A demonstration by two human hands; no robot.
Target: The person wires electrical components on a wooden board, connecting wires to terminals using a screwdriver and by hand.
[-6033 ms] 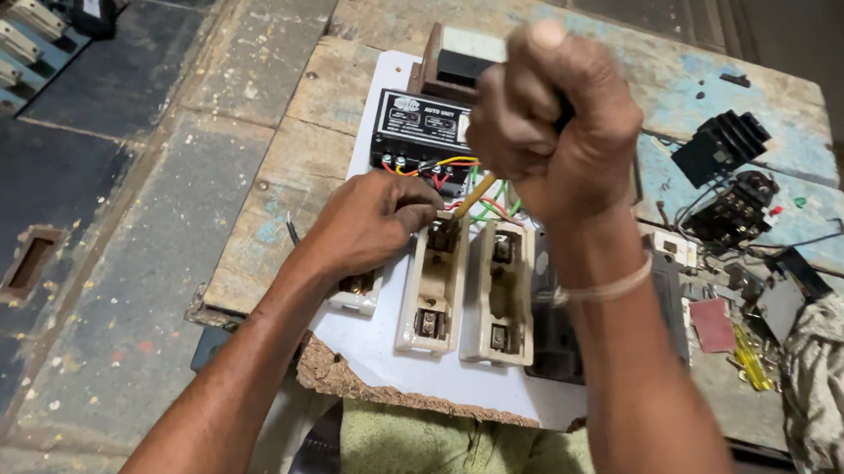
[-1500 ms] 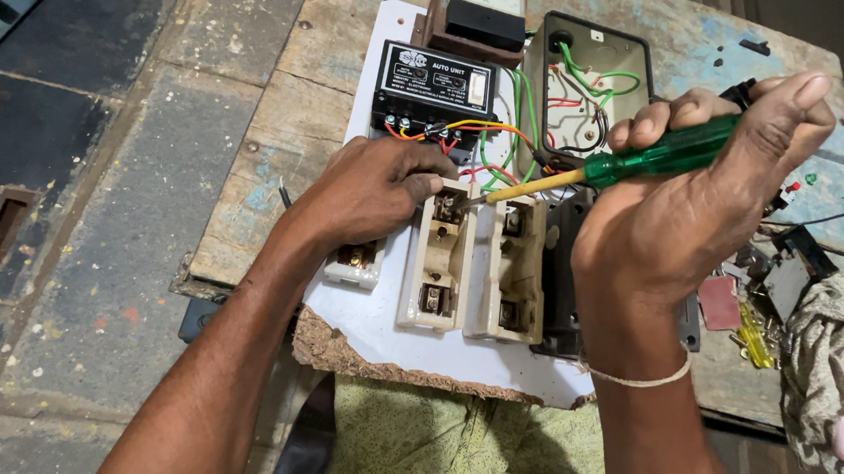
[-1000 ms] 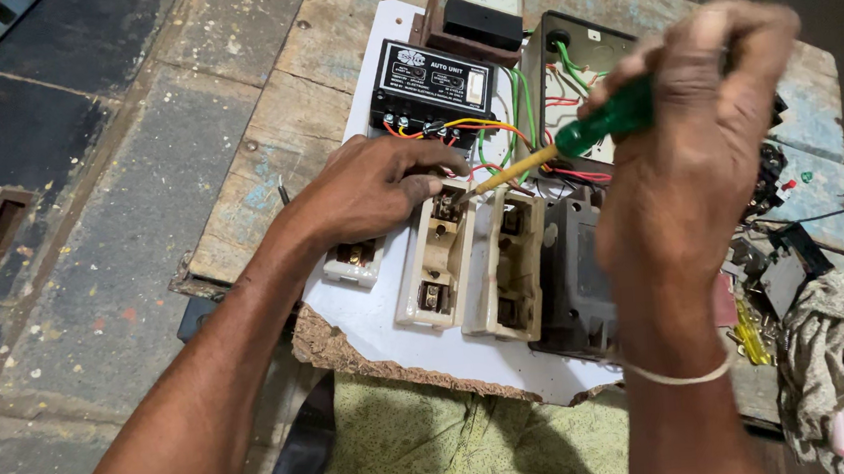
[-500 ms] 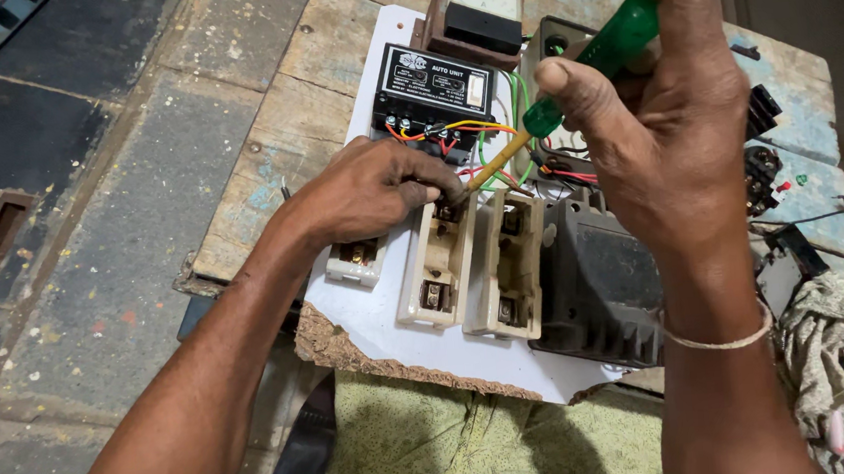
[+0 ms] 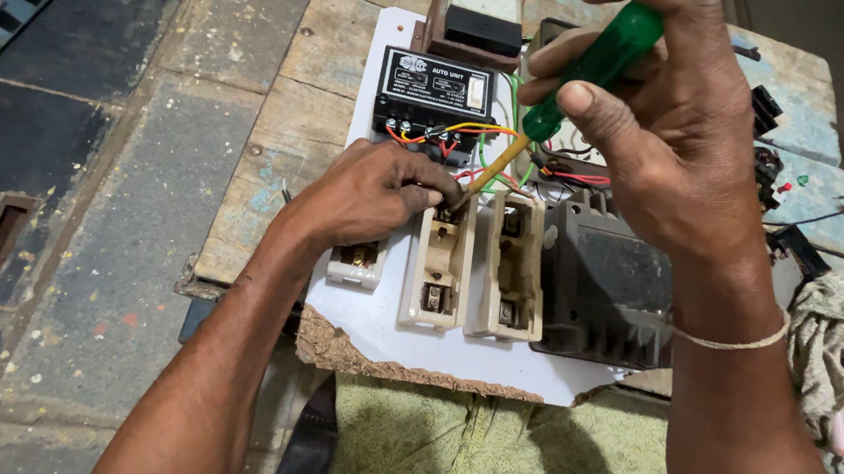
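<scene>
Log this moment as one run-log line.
right hand: grips green-handled screwdriver, tip at left cream fuse holder | left hand: rests on that holder's top | base: white board

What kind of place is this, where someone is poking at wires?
Probably an electrical repair bench. A rough wooden table holds a white board with switches, a black control unit and coloured wires. The right hand holds a green screwdriver.

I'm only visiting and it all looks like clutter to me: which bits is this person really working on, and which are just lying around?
In use:
right hand gripping the green-handled screwdriver
left hand steadying the cream fuse holder
coloured wires
white board

Lying about:
second cream holder
black control box
dark ribbed casing
rag
loose black parts
</scene>
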